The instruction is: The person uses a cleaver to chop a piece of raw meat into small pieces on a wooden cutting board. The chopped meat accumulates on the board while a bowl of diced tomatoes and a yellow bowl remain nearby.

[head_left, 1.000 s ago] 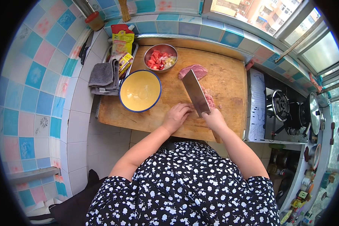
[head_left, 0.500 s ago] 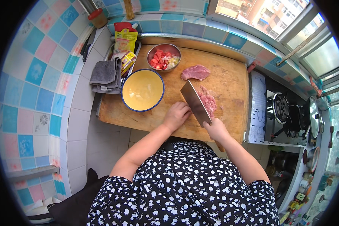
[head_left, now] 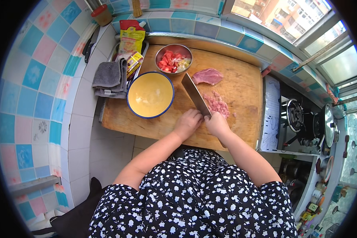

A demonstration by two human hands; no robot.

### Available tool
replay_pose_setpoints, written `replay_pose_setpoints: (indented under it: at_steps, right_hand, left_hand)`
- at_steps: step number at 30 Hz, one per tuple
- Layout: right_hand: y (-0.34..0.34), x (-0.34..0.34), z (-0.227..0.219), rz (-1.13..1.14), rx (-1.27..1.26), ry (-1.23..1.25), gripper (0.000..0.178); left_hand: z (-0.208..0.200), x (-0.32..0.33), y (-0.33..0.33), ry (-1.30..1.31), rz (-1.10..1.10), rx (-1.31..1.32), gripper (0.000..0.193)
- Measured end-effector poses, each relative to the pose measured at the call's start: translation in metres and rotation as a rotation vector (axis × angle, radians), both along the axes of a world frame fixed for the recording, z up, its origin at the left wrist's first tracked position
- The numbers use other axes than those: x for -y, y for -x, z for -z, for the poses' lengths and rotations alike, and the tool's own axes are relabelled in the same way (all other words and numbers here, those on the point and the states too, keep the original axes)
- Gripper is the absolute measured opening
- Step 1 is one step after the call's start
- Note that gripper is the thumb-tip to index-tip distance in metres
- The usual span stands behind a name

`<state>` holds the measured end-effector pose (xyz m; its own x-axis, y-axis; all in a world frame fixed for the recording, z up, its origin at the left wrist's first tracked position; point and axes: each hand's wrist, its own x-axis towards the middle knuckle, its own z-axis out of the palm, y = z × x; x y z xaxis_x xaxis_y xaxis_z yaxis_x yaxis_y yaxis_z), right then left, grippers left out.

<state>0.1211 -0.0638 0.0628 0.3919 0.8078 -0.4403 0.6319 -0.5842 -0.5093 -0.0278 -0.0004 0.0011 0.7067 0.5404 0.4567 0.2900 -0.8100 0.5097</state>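
My right hand [head_left: 217, 124] is closed around the handle of a cleaver [head_left: 196, 95], its broad blade slanting up and to the left above the wooden board [head_left: 242, 79]. Close to the blade's left side, my left hand [head_left: 188, 124] rests low on the board with fingers bent and together. Whatever lies under those fingers is hidden. Diced raw meat [head_left: 218, 106] is heaped just right of the blade. Beyond it lies a flat slab of raw meat [head_left: 208, 76]. A yellow bowl with a blue rim [head_left: 150, 95] stands left of the cleaver, with nothing in it.
Behind the yellow bowl, a steel bowl [head_left: 191, 59] holds cut tomato [head_left: 170, 59] and pale chopped pieces. A grey cloth [head_left: 109, 77], a small box [head_left: 135, 61] and a yellow pouch [head_left: 131, 37] sit at the left. A gas stove [head_left: 295, 113] stands to the right.
The cleaver and my right hand have shifted left, off the diced meat and nearer my left hand. My left hand stays almost in place.
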Motion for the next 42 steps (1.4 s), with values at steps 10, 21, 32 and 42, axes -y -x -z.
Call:
replay_pose_setpoints:
  at_steps: [10, 21, 32, 42]
  right_hand:
    - [-0.049, 0.090, 0.004, 0.202, -0.221, 0.042, 0.036]
    - [-0.054, 0.074, -0.027, 0.225, -0.273, -0.043, 0.036]
    - [-0.032, 0.073, -0.030, 0.084, -0.217, 0.047, 0.040]
    - [-0.023, 0.069, -0.017, 0.099, -0.224, 0.067, 0.042]
  left_hand:
    - [0.000, -0.006, -0.009, 0.075, -0.038, 0.044, 0.014]
    - [-0.007, -0.009, -0.006, 0.318, -0.077, 0.149, 0.010]
    - [-0.019, -0.003, 0.004, 0.116, -0.049, -0.077, 0.015]
    - [-0.008, -0.006, -0.006, 0.037, -0.059, -0.114, 0.014]
